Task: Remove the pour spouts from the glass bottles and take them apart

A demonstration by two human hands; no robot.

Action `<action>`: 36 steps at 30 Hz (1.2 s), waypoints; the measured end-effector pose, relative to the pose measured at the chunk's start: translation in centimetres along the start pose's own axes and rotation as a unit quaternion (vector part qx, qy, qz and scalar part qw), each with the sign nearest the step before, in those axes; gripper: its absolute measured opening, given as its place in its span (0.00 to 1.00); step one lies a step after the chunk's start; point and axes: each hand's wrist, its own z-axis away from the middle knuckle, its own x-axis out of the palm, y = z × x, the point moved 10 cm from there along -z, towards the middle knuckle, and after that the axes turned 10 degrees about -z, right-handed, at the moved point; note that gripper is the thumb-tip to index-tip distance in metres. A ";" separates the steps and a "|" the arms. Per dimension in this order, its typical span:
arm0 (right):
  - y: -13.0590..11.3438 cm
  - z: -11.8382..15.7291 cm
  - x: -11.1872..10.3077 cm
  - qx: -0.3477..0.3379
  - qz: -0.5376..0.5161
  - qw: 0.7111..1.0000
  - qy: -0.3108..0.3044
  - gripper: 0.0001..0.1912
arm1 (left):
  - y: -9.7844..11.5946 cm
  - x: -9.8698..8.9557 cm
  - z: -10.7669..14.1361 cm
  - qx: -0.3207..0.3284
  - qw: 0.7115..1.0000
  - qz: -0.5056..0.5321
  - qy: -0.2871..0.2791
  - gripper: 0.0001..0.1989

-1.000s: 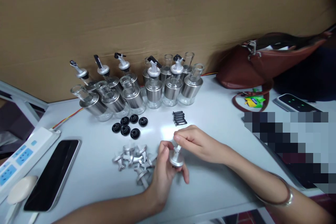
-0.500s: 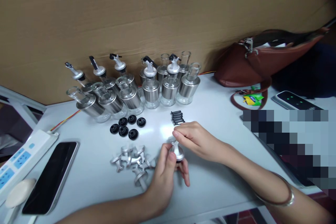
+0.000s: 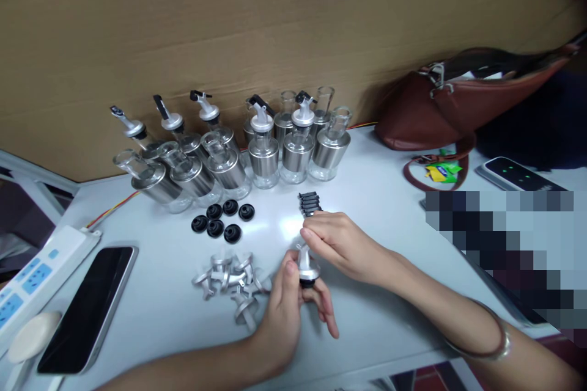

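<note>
My left hand (image 3: 288, 305) grips a silver pourer spout (image 3: 307, 264) with a black stopper at its base, thumb on its near side. Closed fingers of my right hand (image 3: 342, 244) are at the tip of the spout; what they pinch is hidden. Just behind that hand lies a row of small black flip-cap pieces (image 3: 309, 200). To the left of my left hand is a loose pile of silver spouts (image 3: 238, 281). Several round black stoppers (image 3: 215, 228) sit beyond the pile.
Glass bottles with steel bands (image 3: 227, 171) stand along the cardboard wall (image 3: 275, 24), some with spouts fitted. A power strip (image 3: 41, 275) and a phone (image 3: 87, 311) lie at left. A brown bag (image 3: 413, 116) and a white device (image 3: 518, 172) are at right.
My left hand has shifted slightly left and tilted the spout, so its black stopper shows more. The right hand keeps nearly the same place at the tip.
</note>
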 end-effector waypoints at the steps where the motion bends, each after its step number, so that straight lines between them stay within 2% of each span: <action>1: 0.0 0.0 0.0 -0.002 -0.003 1.000 -0.004 0.19 | 0.0 0.0 0.0 -0.002 1.000 0.000 0.002 0.30; 5: 0.6 0.2 -0.7 0.031 -0.012 0.999 0.006 0.18 | -0.1 -0.1 0.0 -0.012 1.000 0.004 0.008 0.29; 9: 1.6 0.7 -3.6 0.080 -0.037 0.990 0.110 0.14 | 0.1 -0.2 0.1 -0.011 1.000 0.001 0.014 0.29; 13: 1.3 0.6 -4.7 0.066 -0.081 0.986 0.133 0.22 | 0.2 -0.2 0.2 -0.012 1.000 -0.012 0.013 0.28; 15: 1.9 0.6 -4.6 0.087 -0.128 0.979 0.133 0.26 | 0.2 -0.2 0.2 -0.012 1.000 -0.014 0.012 0.28; 19: 3.7 0.7 -3.0 0.171 -0.220 0.957 0.085 0.23 | 0.2 -0.2 0.2 -0.012 1.000 -0.010 0.013 0.28; 22: 3.9 0.8 -1.8 0.196 -0.217 0.956 0.033 0.18 | -0.1 -0.2 0.2 -0.010 1.000 -0.001 0.008 0.27; 28: 1.5 0.3 -0.9 0.127 -0.137 0.982 -0.034 0.22 | -0.4 -0.5 0.2 0.006 1.000 0.011 0.010 0.25; 36: 0.8 0.3 -0.1 0.100 -0.112 0.986 -0.068 0.16 | -0.5 -0.9 0.1 0.019 0.998 0.047 0.022 0.25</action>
